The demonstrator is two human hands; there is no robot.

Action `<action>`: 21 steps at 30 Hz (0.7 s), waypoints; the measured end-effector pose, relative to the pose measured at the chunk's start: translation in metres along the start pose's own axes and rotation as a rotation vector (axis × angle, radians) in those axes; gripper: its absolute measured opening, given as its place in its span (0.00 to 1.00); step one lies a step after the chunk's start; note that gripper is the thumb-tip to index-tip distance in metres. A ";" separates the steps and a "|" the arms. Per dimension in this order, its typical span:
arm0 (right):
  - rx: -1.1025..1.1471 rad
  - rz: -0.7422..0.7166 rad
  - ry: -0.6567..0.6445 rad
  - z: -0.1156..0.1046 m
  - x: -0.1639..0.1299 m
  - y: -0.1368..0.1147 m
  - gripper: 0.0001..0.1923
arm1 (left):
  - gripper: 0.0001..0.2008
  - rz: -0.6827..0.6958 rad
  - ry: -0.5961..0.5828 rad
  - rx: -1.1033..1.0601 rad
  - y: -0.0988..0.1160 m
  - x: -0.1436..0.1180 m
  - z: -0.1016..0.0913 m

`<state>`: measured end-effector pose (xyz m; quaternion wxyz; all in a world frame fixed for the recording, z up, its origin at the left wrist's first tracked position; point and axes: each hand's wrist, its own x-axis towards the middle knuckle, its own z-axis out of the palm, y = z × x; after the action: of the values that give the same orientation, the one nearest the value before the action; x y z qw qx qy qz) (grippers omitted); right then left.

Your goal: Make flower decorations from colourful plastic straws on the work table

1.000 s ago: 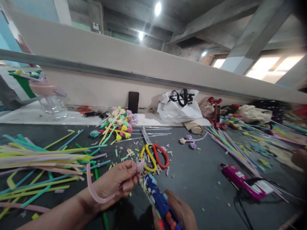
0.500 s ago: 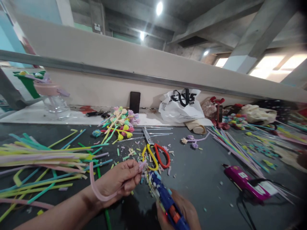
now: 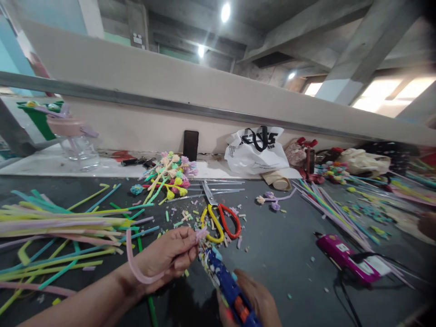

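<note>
My left hand pinches a pink pipe cleaner, whose long tail curves back under the wrist. A small lilac tuft sticks out past the fingertips. In my right hand is a blue hot glue gun, its nozzle pointing up and left, close to the left fingertips. Whether the nozzle touches the tuft I cannot tell. Just beyond both hands lie scissors with one yellow and one red handle, blades spread a little, among scattered pipe cleaner clippings.
Loose pipe cleaners cover the left side. Finished fuzzy flowers lie at the back, near a black phone and a white bag. A lilac sprig and a corded magenta device are right. Another person's hand shows at the right edge.
My right hand has brought the glue gun a little left and up, so its nozzle is nearer the left fingertips. The left hand has hardly moved.
</note>
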<state>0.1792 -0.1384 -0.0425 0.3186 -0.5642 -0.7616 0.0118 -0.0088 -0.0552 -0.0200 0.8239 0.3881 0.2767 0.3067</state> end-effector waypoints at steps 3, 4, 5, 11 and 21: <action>0.025 0.009 -0.076 -0.022 0.005 0.001 0.03 | 0.11 -0.004 -0.011 -0.022 0.002 -0.001 -0.002; 0.017 0.030 -0.102 -0.032 0.009 0.004 0.03 | 0.11 -0.005 -0.014 -0.035 0.002 -0.001 -0.002; -0.015 0.056 -0.118 -0.042 0.012 0.010 0.05 | 0.10 -0.012 -0.017 -0.048 0.003 -0.001 -0.003; -0.405 0.296 -0.340 -0.071 0.036 0.085 0.10 | 0.08 -0.062 -0.023 -0.092 0.006 -0.002 -0.007; -0.493 0.206 -0.270 -0.082 0.045 0.079 0.17 | 0.08 -0.060 -0.033 -0.086 0.002 0.000 -0.009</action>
<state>0.2804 -0.0988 0.0143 0.0651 -0.6921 -0.7158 -0.0663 -0.0157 -0.0497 -0.0234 0.8532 0.3488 0.2610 0.2869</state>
